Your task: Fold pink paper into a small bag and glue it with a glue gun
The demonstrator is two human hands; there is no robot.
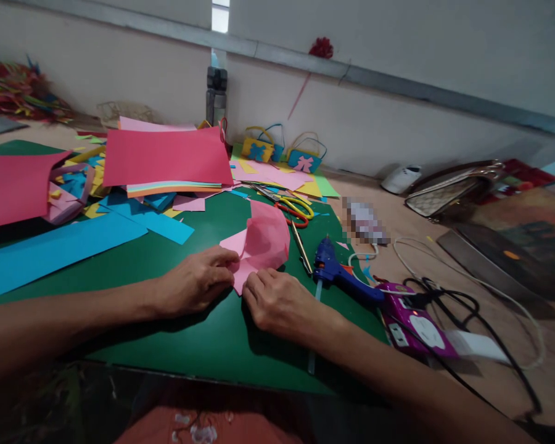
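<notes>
A curled piece of pink paper [268, 234] rests on the green board in front of me, its far part bent up into a loop and its near part lying flatter. My left hand [197, 280] has its fingers closed on the left edge of the paper. At the near edge, my right hand [277, 302] pinches the same paper with curled fingers; the thumb is mostly hidden. Just right of the paper lie a pen-like tool [301, 248] and a blue hot glue gun [335, 268] with a clear glue stick in it.
Scissors [289, 206] with yellow and red handles lie beyond the paper. Red sheets [166, 157], blue strips [65, 250] and scraps cover the left and back. Small paper bags [259, 148] stand near the wall. A purple power strip [416, 324] with cables sits right of the green board [189, 351].
</notes>
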